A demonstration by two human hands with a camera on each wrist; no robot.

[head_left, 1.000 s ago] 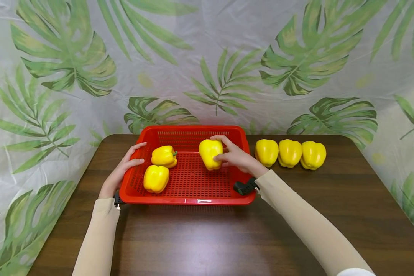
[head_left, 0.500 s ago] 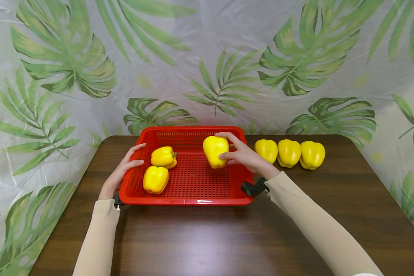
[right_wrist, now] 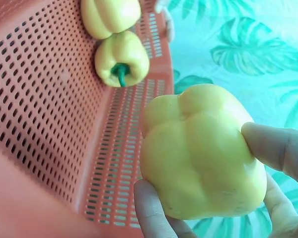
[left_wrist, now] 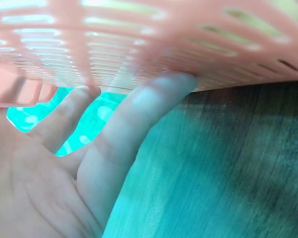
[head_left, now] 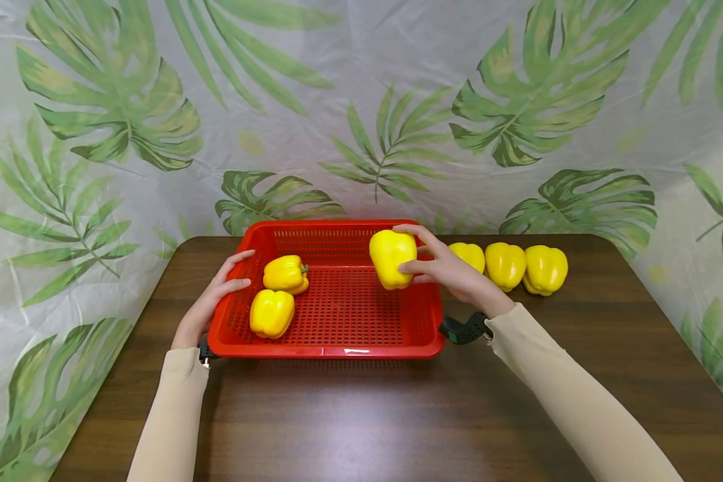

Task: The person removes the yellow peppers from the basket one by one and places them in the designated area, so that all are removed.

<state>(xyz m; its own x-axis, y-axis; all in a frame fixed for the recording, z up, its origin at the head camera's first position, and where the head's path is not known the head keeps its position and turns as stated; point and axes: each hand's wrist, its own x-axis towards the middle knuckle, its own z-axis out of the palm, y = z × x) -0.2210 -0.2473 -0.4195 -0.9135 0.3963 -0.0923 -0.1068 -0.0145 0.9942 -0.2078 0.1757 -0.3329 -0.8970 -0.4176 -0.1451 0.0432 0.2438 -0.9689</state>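
Observation:
My right hand [head_left: 442,266] holds a yellow bell pepper [head_left: 391,260] above the right part of a red perforated plastic basket [head_left: 337,351]. In the right wrist view the thumb and fingers grip this bell pepper [right_wrist: 201,153] from both sides, its lobed end toward the camera. My left hand [head_left: 215,294] rests at the basket's left side; the left wrist view shows its extended thumb [left_wrist: 139,116] and fingers touching the slotted wall [left_wrist: 179,54]. Inside the basket's left part lie two yellow bell peppers, the rear one [head_left: 285,274] with a green stem and the front one [head_left: 272,313].
To the right of the basket, three more yellow bell peppers stand in a row on the brown wooden table [head_left: 361,415]; the middle one [head_left: 505,266] and right one [head_left: 545,269] show fully, while my right hand partly covers the left one [head_left: 468,256]. A leaf-patterned curtain [head_left: 277,120] hangs behind.
My right hand has moved right and slightly up with the bell pepper, from over the basket's middle right toward its right rim. The left hand and the other bell peppers have stayed put.

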